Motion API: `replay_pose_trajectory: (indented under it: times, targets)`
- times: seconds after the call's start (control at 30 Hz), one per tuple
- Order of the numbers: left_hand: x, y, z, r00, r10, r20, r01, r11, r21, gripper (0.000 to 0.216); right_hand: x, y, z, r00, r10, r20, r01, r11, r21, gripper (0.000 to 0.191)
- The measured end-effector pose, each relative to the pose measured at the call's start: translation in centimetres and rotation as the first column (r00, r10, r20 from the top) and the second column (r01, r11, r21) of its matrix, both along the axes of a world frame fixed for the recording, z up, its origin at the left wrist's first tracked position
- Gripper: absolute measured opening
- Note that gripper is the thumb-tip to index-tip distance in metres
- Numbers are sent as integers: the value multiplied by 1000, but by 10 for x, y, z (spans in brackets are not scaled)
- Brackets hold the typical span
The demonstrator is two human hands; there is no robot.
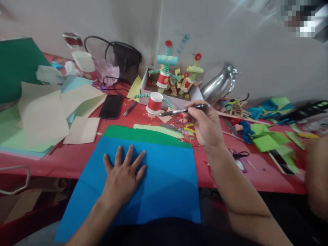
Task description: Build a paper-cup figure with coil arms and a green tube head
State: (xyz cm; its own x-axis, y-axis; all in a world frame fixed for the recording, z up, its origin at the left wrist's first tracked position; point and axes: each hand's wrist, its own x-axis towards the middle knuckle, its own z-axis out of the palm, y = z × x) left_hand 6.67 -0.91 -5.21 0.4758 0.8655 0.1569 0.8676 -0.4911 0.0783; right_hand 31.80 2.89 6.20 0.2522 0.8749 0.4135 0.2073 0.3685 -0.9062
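Observation:
My left hand lies flat with spread fingers on a large blue sheet, which reaches over the table's front edge toward me. Along its far side a strip of green sheet shows from underneath. My right hand is raised to the right of the blue sheet's far corner, fingers closed round a black and silver pen. The pen points left, its tip just in front of a red and white paper cup with coiled green paper arms.
Paper figures stand in a shallow box by the wall. A steel jug leans beside it. Loose paper and a phone lie left; scissors and green scraps lie right. Another person's arm shows far right.

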Motion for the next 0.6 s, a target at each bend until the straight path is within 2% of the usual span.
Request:
replay_pose_trajectory:
  times: [0.1, 0.33, 0.43, 0.6]
  targets:
    - [-1, -2, 2, 1000, 6, 6, -6, 1000, -17, 48, -26, 16, -14, 995, 94, -35, -96, 993, -67, 12]
    - [-6, -6, 5, 999, 11, 41, -8, 999, -50, 48, -106, 64, -65, 955, 262, -137, -287, 935, -208, 21]
    - [-7, -7, 4, 998, 13, 57, -10, 998, -54, 48, -123, 74, -75, 948, 296, -119, -317, 915, -248, 20]
    - [-8, -7, 3, 998, -1, 67, 5, 998, -68, 49, -135, 79, -84, 948, 309, -76, -318, 906, -281, 21]
